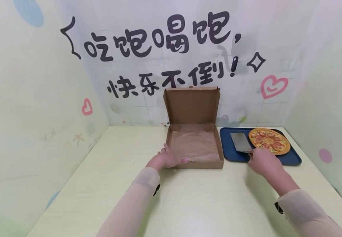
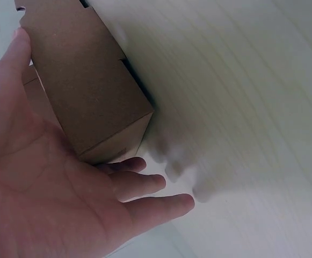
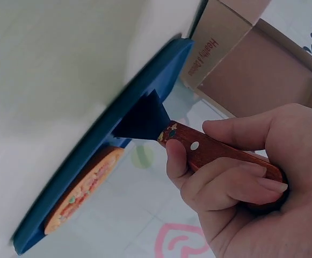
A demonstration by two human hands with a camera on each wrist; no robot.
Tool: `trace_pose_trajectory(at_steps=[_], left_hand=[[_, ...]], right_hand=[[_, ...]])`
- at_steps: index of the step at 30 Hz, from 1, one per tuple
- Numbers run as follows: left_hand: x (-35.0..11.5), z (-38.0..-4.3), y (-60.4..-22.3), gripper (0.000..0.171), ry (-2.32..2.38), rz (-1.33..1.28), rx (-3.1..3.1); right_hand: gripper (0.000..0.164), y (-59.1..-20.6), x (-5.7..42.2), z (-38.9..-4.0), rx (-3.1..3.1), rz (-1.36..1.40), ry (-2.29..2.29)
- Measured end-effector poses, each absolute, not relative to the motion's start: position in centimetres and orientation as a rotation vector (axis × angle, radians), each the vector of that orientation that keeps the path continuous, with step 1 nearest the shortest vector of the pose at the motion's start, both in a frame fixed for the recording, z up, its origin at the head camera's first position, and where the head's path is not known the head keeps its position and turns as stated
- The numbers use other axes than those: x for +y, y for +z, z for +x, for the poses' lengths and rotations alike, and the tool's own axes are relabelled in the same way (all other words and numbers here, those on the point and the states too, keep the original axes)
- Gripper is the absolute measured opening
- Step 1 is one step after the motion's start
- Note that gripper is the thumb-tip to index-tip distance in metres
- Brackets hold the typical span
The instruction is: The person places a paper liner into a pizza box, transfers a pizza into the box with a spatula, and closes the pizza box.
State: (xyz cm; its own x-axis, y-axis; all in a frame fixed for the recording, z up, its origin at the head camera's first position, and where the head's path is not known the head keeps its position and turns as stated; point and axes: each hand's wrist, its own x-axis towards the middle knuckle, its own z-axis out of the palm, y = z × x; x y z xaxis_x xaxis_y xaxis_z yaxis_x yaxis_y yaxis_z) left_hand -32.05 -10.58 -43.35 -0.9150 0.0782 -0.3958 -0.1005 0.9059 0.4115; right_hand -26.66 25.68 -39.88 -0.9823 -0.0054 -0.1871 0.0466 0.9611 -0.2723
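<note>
A brown cardboard pizza box (image 1: pixel 206 165) stands with its lid raised and brown paper lining its bottom. At the box's front left corner is my left hand (image 1: pixel 166 158), its thumb along the front wall and its other fingers extended beside the corner. My right hand (image 1: pixel 264 162) grips the brown wooden handle (image 3: pixel 228 153) of a spatula with a wide metal blade (image 1: pixel 240 141). That blade is over the left part of a blue tray (image 1: pixel 227 148), to the left of a round pizza (image 1: pixel 269 141). The pizza lies toward the tray's right side.
The pale table (image 1: pixel 123 154) carries the box and, right of it, the tray. Behind them rises a back wall (image 1: pixel 147 72) with black lettering, close to the raised lid. Side walls border the table on the left and right.
</note>
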Motion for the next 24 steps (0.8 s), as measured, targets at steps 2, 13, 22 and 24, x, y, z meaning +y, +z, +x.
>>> trace_pose_trajectory(at_steps=[2,13,22,24], left_hand=[[-10.6,-32.3,-43.7,0.143,0.575,-0.025,2.655],[-10.8,-33.2,-44.8,0.140,0.566,-0.030,2.646],[-10.4,-31.6,-43.4,0.136,0.648,0.029,2.660],[-10.3,-31.6,-43.4,0.137,0.656,0.027,2.657]], right_hand=[[0.021,-39.5,25.7,-26.5,2.930,0.024,-0.425],[0.019,-37.4,26.5,-24.5,3.071,-0.096,-0.437],[0.018,-35.3,29.1,-22.1,3.214,-0.186,-0.355],[0.020,-34.9,30.0,-21.4,3.213,-0.193,-0.372]])
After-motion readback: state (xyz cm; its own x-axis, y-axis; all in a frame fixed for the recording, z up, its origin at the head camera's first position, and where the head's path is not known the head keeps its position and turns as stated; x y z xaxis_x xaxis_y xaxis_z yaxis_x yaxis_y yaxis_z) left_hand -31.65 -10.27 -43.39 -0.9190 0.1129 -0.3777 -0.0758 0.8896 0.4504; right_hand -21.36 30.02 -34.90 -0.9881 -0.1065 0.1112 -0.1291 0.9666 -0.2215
